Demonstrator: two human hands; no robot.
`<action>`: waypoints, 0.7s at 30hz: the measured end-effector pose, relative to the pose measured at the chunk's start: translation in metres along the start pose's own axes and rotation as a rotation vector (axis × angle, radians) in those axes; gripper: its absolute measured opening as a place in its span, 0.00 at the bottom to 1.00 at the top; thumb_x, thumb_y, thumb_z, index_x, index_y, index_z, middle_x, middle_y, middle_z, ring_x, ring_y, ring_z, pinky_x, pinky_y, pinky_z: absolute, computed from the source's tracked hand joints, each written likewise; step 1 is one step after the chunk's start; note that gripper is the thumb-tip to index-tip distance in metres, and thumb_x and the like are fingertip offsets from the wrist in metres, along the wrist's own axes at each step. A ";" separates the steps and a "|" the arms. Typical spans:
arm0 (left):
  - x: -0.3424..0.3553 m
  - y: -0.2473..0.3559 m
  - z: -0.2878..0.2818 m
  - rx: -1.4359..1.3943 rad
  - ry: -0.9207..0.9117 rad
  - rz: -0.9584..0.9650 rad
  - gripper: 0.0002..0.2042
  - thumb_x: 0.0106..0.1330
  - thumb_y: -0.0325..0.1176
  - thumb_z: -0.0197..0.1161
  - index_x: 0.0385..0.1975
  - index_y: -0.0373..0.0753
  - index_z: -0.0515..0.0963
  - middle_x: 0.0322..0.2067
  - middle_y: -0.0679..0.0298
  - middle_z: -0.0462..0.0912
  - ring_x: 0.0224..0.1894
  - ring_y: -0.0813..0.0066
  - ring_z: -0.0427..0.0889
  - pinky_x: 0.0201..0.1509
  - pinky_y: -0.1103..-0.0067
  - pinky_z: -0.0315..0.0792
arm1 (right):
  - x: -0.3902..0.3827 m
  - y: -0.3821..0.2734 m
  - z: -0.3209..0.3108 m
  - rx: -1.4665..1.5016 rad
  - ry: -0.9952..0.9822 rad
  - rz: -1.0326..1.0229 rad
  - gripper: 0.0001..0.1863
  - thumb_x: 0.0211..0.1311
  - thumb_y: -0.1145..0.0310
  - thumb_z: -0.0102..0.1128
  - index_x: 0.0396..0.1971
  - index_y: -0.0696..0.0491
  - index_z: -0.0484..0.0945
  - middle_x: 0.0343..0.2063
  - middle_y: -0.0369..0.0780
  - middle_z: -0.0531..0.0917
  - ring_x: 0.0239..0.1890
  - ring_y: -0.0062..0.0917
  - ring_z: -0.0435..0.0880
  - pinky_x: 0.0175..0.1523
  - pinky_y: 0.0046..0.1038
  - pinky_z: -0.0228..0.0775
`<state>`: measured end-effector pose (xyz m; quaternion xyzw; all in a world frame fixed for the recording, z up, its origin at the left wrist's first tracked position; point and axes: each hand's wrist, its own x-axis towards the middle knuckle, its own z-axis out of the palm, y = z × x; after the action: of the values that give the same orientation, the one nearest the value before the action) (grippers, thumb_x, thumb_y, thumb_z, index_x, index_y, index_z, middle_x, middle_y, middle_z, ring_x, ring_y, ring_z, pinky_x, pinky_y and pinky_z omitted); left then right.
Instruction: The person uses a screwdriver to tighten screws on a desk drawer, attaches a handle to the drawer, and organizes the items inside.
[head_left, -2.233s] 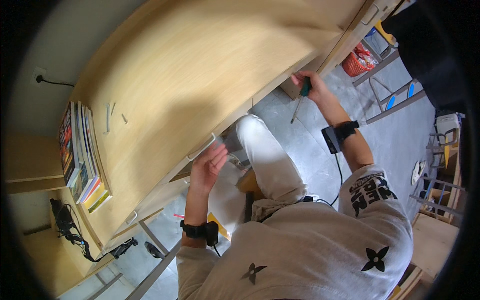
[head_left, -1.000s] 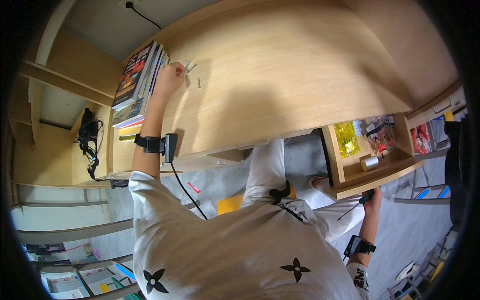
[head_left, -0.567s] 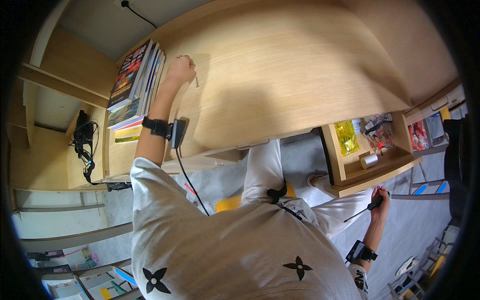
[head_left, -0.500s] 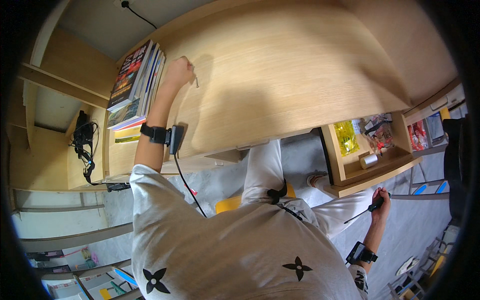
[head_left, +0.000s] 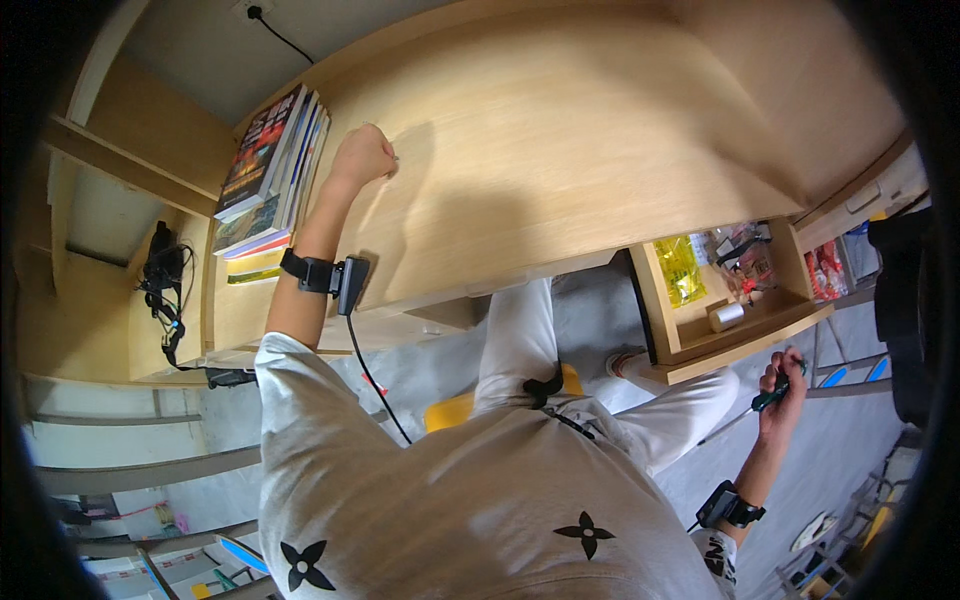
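The worktop (head_left: 560, 130) has an open drawer (head_left: 740, 347) at its right and stacked books (head_left: 262, 165) at its left. The right hand (head_left: 785, 385), near the drawer front, grips a green-handled screwdriver (head_left: 767, 399); the left hand (head_left: 365, 158), near the books, curls tightly on a small metal piece (head_left: 396, 158), mostly hidden.

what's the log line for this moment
left hand: closed at small grey metal piece | right hand: gripping green-handled screwdriver | pale wooden drawer: open

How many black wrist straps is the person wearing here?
2: one strap wraps the wrist of the closed left hand; the other strap wraps the wrist of the right hand, which holds a green-handled screwdriver. None looks hidden.
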<state>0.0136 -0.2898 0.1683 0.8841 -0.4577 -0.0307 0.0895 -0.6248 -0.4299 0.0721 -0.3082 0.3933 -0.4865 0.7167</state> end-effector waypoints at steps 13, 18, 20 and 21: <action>-0.050 -0.008 0.020 -0.071 0.385 0.043 0.05 0.50 0.21 0.53 0.22 0.30 0.77 0.25 0.43 0.78 0.32 0.48 0.80 0.37 0.64 0.73 | 0.051 -0.006 0.286 -1.619 -0.988 -0.736 0.16 0.50 0.71 0.55 0.41 0.57 0.69 0.33 0.46 0.74 0.37 0.36 0.76 0.45 0.31 0.68; -0.102 -0.032 0.003 -0.175 0.329 -0.030 0.06 0.52 0.19 0.51 0.24 0.29 0.77 0.22 0.44 0.78 0.30 0.51 0.80 0.35 0.66 0.73 | 0.112 0.071 0.346 -1.715 -1.183 -1.066 0.20 0.49 0.76 0.51 0.47 0.56 0.67 0.42 0.48 0.72 0.46 0.41 0.73 0.49 0.35 0.67; -0.118 -0.046 0.003 -0.259 0.355 -0.058 0.06 0.53 0.19 0.51 0.25 0.28 0.77 0.21 0.46 0.78 0.29 0.54 0.81 0.33 0.69 0.74 | 0.120 0.091 0.363 -1.609 -1.262 -1.133 0.20 0.49 0.75 0.51 0.46 0.53 0.69 0.39 0.45 0.72 0.46 0.39 0.72 0.49 0.37 0.67; -0.124 -0.055 0.003 -0.513 0.269 -0.105 0.07 0.55 0.19 0.52 0.28 0.27 0.77 0.20 0.50 0.79 0.28 0.60 0.82 0.32 0.71 0.74 | 0.123 0.095 0.372 -1.610 -1.280 -1.138 0.20 0.49 0.75 0.51 0.46 0.53 0.69 0.39 0.45 0.72 0.46 0.39 0.72 0.49 0.37 0.67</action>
<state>-0.0144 -0.1579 0.1512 0.8512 -0.3725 -0.0328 0.3683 -0.2335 -0.4913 0.1482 -0.9919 -0.0386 -0.1041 0.0615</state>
